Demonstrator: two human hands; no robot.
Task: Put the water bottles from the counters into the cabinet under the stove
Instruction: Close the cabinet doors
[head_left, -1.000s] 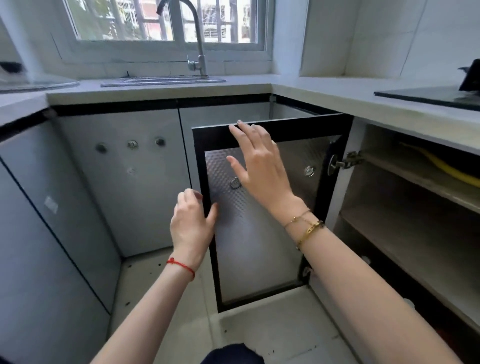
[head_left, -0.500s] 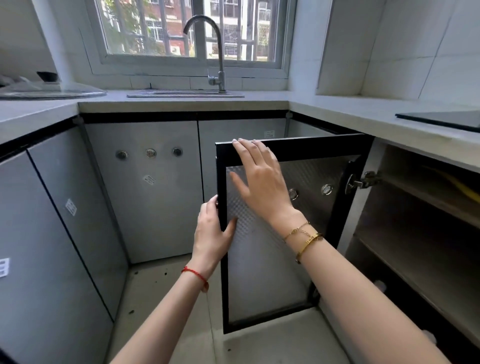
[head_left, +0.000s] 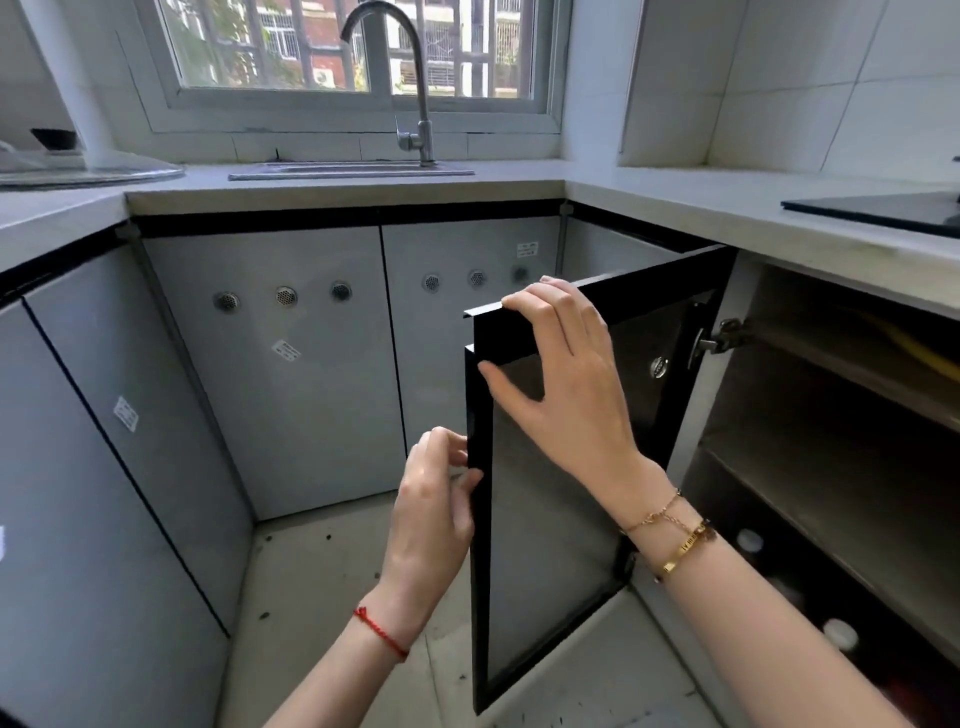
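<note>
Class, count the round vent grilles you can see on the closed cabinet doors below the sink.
6: three in a row on the left door, three on the right door. Others may be hidden.

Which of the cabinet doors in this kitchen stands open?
The black-framed door under the stove, held by both hands; the grey doors under the sink counter are shut.

Counted in view: two hands (head_left: 566, 384), one open cabinet door (head_left: 550, 519), two white bottle caps (head_left: 749, 540) in the lower compartment (bottles themselves too dark to make out), six round door vents (head_left: 285, 296), one faucet (head_left: 415, 140), three bracelets (head_left: 680, 551).
</note>
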